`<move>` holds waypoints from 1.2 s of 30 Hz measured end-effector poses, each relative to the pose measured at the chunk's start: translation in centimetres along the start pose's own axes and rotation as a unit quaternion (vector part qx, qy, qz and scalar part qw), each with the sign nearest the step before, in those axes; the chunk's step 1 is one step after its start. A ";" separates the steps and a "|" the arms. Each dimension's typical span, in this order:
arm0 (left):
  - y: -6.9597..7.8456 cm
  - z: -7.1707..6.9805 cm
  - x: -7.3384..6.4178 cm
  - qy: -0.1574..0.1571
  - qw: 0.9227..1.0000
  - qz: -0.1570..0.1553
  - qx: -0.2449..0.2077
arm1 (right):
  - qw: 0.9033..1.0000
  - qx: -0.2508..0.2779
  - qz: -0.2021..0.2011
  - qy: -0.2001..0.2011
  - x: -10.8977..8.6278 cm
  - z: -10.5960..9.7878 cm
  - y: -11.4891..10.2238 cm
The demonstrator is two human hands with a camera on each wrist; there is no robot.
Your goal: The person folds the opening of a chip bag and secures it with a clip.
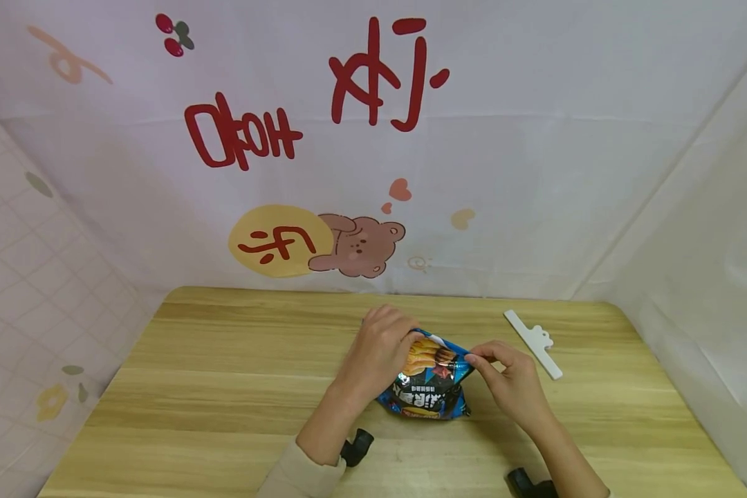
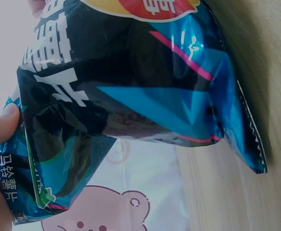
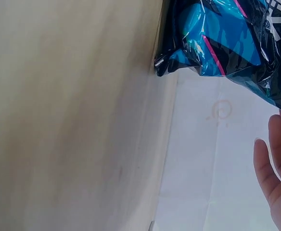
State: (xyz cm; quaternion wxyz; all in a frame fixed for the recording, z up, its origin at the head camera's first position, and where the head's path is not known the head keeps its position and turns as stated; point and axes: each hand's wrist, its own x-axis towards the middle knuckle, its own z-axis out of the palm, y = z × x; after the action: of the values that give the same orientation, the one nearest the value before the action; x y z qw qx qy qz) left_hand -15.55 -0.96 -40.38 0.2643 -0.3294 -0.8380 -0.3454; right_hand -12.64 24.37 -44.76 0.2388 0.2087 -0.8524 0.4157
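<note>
snack bag [image 1: 425, 389]: shiny, blue and black, near the middle of the wooden table [image 1: 224, 366], bottom probably touching it, kinda hard to tell
left hand [image 1: 375, 358]: pinching the bag's top edge, left end
right hand [image 1: 515, 384]: pinching the top right corner
white clip [image 1: 532, 344]: lying just past the right hand

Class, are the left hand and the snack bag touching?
Touching: the left wrist view shows the left hand gripping the snack bag, with the thumb pressed on its blue edge.
</note>
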 end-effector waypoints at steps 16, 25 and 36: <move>-0.1 0.4 -0.2 0.013 0.999 0.030 -0.012 | 1.000 -0.018 -0.014 0.006 -0.4 -0.3 0.3; -0.2 0.4 -0.1 0.012 0.999 0.033 -0.012 | 0.999 -0.028 -0.020 0.018 -0.5 -1.3 0.0; -0.2 0.4 -0.2 0.009 0.999 0.034 -0.010 | 0.990 -0.128 -0.058 0.024 0.7 -4.5 2.4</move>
State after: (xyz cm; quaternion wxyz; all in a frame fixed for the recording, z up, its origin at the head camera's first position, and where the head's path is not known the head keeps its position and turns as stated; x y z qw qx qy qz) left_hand -15.63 -0.88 -40.83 0.2798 -0.3570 -0.8205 -0.3480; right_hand -13.42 29.29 -43.36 0.3073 0.2158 -0.8791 0.2937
